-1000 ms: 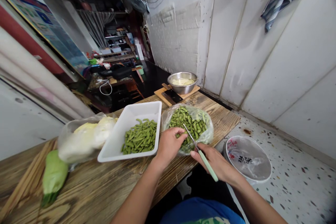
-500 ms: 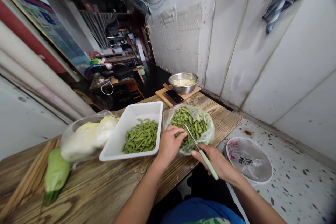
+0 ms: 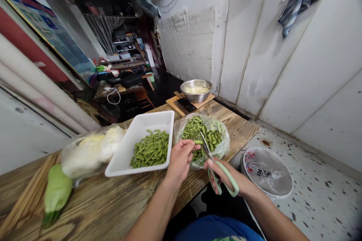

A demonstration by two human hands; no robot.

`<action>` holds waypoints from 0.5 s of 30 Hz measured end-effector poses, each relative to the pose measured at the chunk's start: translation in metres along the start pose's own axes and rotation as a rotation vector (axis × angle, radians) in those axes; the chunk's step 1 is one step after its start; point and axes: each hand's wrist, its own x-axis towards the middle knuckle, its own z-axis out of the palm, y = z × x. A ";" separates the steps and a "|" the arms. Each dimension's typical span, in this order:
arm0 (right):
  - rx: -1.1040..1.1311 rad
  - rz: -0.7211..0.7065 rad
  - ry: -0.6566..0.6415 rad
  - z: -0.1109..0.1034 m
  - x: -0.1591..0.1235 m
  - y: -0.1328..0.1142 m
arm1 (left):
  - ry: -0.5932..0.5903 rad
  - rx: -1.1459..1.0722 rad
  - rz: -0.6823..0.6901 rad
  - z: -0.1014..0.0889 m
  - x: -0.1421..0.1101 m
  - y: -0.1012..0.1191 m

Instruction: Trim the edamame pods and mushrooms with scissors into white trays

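Note:
Between thumb and fingers, my left hand (image 3: 181, 158) pinches a green edamame pod (image 3: 198, 142) above the near side of a clear plastic bag (image 3: 225, 148). Many loose edamame pods (image 3: 213, 137) fill that bag. My right hand (image 3: 226, 177) grips scissors (image 3: 230, 180) with pale green handles, their blades parted and close to the tip of the held pod. Left of the bag is a white plastic tray (image 3: 154, 116) with a heap of edamame pods (image 3: 151, 148) in it.
A steel bowl (image 3: 196, 96) rests on a wooden board (image 3: 172, 102) beside a cleaver (image 3: 185, 104) at the back. Bagged white vegetables (image 3: 93, 152) and a green squash (image 3: 57, 190) lie left on the wooden table (image 3: 113, 203). A lined bin (image 3: 267, 173) stands on the floor, right.
The scissors have turned and their handles have spread apart. My left hand has rolled, bringing the pinched pod into plain sight beside the blades.

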 end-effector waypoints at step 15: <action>0.001 -0.064 -0.030 -0.001 -0.004 -0.013 | -0.084 -0.028 -0.044 0.005 -0.017 -0.004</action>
